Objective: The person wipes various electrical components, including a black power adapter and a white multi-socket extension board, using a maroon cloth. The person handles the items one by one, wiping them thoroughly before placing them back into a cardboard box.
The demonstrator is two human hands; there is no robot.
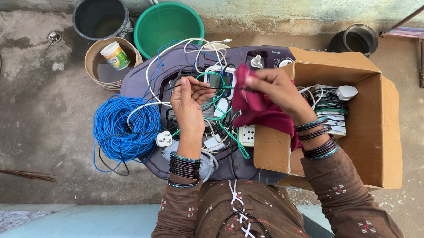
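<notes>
My left hand [188, 101] pinches a thin dark cable [198, 80] above a tangle of white, green and black wires [205, 67] lying on a dark purple appliance top [137, 79]. My right hand [271, 87] grips a magenta cloth [259, 110] just left of an open cardboard box [374, 117]. Both wrists wear dark bangles. A coil of blue wire [121, 126] lies left of my left hand, with a white plug [163, 138] beside it.
The box holds white chargers and cables [333, 102]. A black bucket [100, 15], a green tub [166, 26] and a tan bucket with a small jar [113, 56] stand behind. A black pot [356, 40] sits at the right. The floor is concrete.
</notes>
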